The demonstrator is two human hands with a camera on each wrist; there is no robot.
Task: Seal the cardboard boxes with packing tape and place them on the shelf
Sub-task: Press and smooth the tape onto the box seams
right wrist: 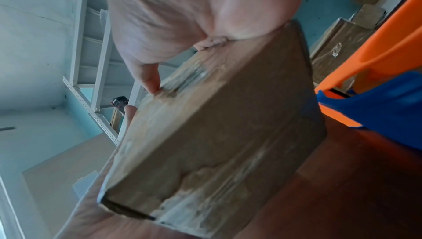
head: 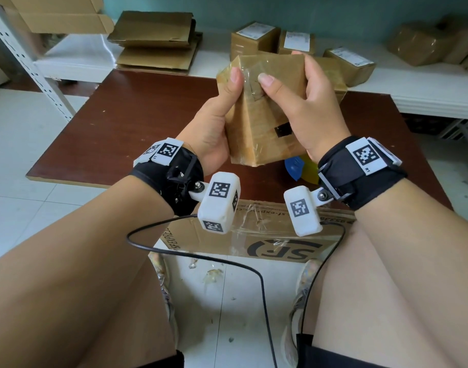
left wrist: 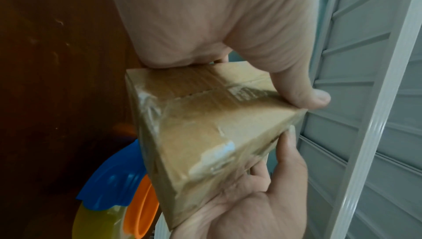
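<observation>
A small brown cardboard box [head: 256,128] wrapped in clear tape is held up above the dark wooden table [head: 116,123]. My left hand [head: 222,112] grips its left side, thumb pressed on the top face. My right hand [head: 302,102] grips the right side, thumb on the top and fingers over the far edge. The left wrist view shows the box [left wrist: 205,131] with glossy tape over its edges, both hands around it. The right wrist view shows the box [right wrist: 217,143] close up. A blue, orange and yellow tape dispenser [head: 300,168] lies on the table under the box, mostly hidden.
Several sealed boxes [head: 254,38] stand on the low white shelf [head: 427,94] behind the table, with flattened cardboard [head: 156,41] at its left. A white metal rack upright [head: 28,57] rises at the left. A large flat carton [head: 254,235] lies on the floor by my knees.
</observation>
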